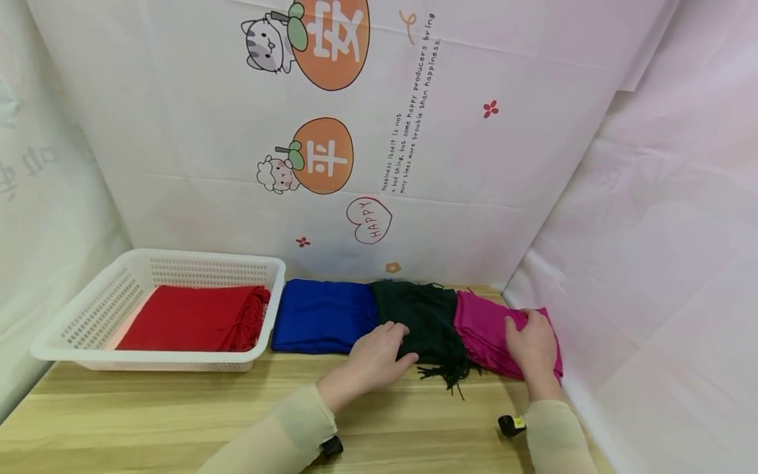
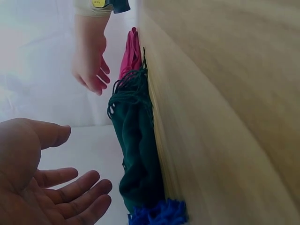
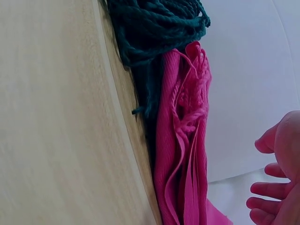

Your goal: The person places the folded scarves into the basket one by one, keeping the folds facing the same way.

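Green scarf (image 1: 420, 316) and pink scarf (image 1: 482, 322) lie folded, side by side, on the pale wood tabletop (image 1: 136, 424) at the lower right of the frame. From the left: a white basket (image 1: 177, 357) sits at lower left, with a folded red scarf (image 1: 183, 319) inside. Just beside it, near the lower middle, lies a folded blue scarf (image 1: 324, 316); then come the green one, its fringe straggling onto the wood, and the pink one at the right end.

The person's left hand (image 1: 381, 355) hovers, right of centre, by the border between blue and green. Its fingers are relaxed and parted, thumb well apart, grasping nothing; the left wrist view shows a gap between them and the cloth. At far right, the right hand (image 1: 533, 345) hangs over the pink scarf, fingers loosely bent and released; the right wrist view shows them apart from it too.

Handling these well likely calls for light, flat fingers: smooth the top, square the edges with both hands, and tuck the loose fringe without dragging a neighbour. Pinching one layer alone could unfold the stack.
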The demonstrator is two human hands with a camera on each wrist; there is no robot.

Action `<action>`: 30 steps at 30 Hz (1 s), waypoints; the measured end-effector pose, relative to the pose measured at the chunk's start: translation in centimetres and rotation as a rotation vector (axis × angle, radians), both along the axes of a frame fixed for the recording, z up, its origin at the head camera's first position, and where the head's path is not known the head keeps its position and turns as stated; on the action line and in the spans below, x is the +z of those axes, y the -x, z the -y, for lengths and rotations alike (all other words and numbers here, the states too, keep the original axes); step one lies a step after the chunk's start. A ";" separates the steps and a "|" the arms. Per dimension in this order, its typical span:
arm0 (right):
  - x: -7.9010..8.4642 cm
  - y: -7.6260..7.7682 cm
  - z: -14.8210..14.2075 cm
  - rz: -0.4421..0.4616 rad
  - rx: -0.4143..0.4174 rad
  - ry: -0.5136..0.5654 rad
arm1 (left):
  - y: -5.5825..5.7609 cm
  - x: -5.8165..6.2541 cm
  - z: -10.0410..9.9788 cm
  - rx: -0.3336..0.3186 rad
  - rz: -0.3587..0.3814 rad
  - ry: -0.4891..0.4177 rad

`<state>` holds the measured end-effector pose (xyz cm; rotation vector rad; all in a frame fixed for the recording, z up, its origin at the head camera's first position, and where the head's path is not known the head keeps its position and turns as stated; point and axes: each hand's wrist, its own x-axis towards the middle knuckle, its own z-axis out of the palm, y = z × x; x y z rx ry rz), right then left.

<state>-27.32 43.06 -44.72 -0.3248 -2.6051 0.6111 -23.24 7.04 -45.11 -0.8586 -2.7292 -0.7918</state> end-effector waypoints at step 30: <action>-1.3 -0.2 -2.4 0.109 -0.055 -0.005 | -0.7 -1.0 -3.5 -0.028 0.109 0.011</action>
